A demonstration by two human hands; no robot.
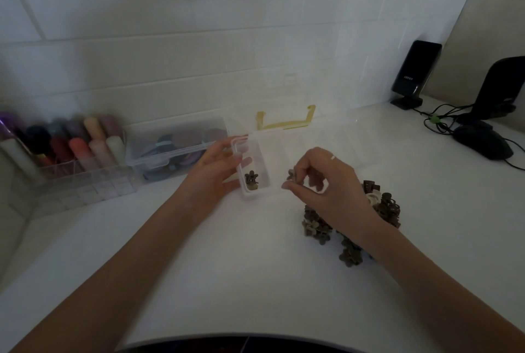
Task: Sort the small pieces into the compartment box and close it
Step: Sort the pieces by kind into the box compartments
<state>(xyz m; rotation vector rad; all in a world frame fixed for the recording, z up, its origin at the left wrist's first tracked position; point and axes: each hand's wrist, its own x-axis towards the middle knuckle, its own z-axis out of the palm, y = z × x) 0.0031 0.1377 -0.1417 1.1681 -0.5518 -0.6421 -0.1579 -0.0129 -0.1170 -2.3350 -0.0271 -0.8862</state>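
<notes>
Right hand (318, 179): pinched narrow on one small clip (290, 174), held just above the surface (227, 253).
Left hand (216, 173): fingers spread, steadying the small clear tray (251, 166) by its left wall.
Tray: long axis runs away from the person; two or so clips inside at the near end, though the dim view blurs them.
Key relation: tray opening lies just left of the held clip.
Pile of clips (352, 225): under and behind the right wrist.
Compartment box (287, 125): clear, open, behind the tray.
</notes>
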